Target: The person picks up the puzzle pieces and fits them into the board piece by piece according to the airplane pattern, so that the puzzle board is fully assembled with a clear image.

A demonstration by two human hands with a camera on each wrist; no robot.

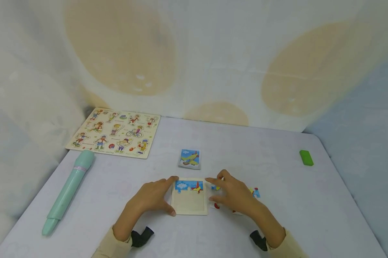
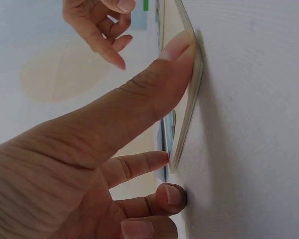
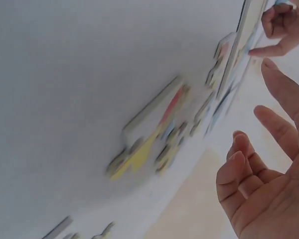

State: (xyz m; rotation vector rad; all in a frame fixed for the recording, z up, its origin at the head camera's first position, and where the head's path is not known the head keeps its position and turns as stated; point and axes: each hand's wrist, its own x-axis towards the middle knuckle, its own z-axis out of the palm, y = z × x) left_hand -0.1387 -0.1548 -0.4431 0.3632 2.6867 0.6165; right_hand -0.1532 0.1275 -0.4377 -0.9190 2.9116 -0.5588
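A square wooden puzzle board (image 1: 189, 206) lies on the table, its top row filled with pieces of sky and a red-and-yellow plane part (image 1: 197, 187). My left hand (image 1: 153, 195) holds the board along its left side, thumb at the near corner and index fingertip at the far corner. In the left wrist view the thumb (image 2: 139, 94) presses on the board's edge. My right hand (image 1: 237, 193) hovers by the board's right edge, index finger toward the far corner, nothing in its fingers. Under and around it lie loose puzzle pieces (image 3: 149, 137), partly hidden in the head view.
Beyond the board sits a small picture card (image 1: 190, 158) with a yellow plane. A larger peg puzzle (image 1: 116, 130) with children figures lies back left. A mint-green tube-shaped object (image 1: 68, 191) lies at left, a green block (image 1: 306, 157) at far right.
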